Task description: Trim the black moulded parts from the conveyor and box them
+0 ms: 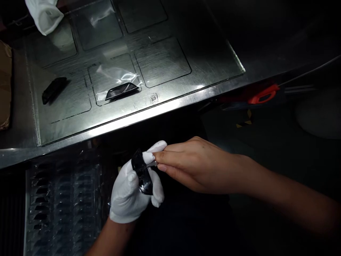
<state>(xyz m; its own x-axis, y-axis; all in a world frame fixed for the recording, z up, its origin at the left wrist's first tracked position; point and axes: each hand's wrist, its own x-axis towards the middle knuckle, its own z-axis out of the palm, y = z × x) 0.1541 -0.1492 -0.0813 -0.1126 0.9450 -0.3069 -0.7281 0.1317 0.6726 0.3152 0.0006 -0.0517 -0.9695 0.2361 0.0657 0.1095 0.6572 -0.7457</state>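
My left hand (pixel 133 188), in a white glove, grips a glossy black plastic part (pixel 145 179) with a long, angular shape. Bare and coming in from the right, my right hand (pixel 186 163) pinches a small thin shiny blade-like piece (pixel 152 164) between thumb and fingers. Its tip points at the middle of the black part; whether they touch I cannot tell. Most of the blade-like piece is hidden by my fingers. On the bench above lie a similar black part (pixel 54 90) and another black part (pixel 122 91) partly under transparent film.
A glass sheet (pixel 165 64) with dark outlined rectangles covers the metal bench, its edge just beyond my hands. Below left stands a tray (pixel 64 199) with rows of black parts. A white glove (pixel 46 17), a cardboard box (pixel 5 85) and an orange-red handle (pixel 263 95) are around.
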